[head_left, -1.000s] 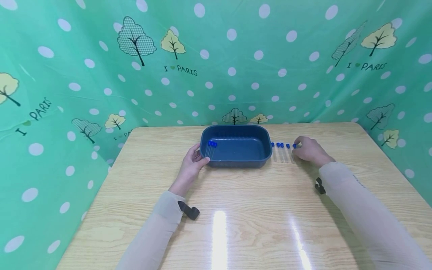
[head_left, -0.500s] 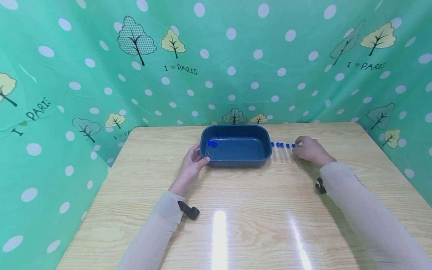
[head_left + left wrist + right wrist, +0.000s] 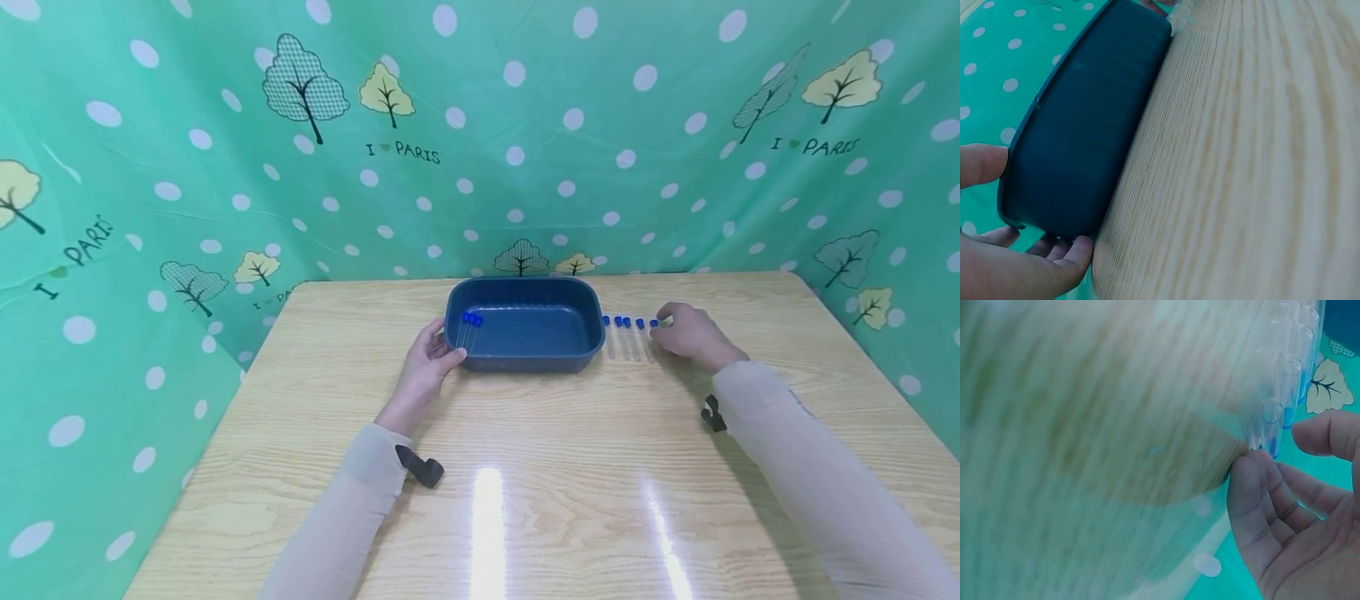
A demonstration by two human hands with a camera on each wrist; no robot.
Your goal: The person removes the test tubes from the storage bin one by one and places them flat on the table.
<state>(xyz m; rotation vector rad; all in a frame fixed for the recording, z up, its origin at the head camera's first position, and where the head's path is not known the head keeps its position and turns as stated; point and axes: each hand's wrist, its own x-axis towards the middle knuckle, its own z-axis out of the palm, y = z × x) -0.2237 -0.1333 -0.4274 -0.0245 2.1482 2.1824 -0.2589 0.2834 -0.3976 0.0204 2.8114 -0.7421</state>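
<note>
A dark blue plastic bin [image 3: 540, 364] stands at the back of the table. My left hand [image 3: 422, 367] grips its left end, thumb on the rim and fingers against the outer wall. Inside the bin, at the left, lie several clear tubes with blue caps [image 3: 471, 320]. More blue-capped tubes [image 3: 632, 343] lie in a row just right of the bin, caps toward the back. At the row's right end is my right hand [image 3: 690, 335], its fingertips touching or very close to the last tube [image 3: 1271, 419]. In the right wrist view, thumb and fingers are apart.
The wooden table [image 3: 540, 450] carries bright light reflections in front. A green dotted cloth [image 3: 517, 125] with printed trees hangs behind and along the sides. Black straps [image 3: 420, 467] sit on both sleeves.
The right-end tube shifts very slightly beside my right hand. My left hand keeps its grip on the bin, which stays in place.
</note>
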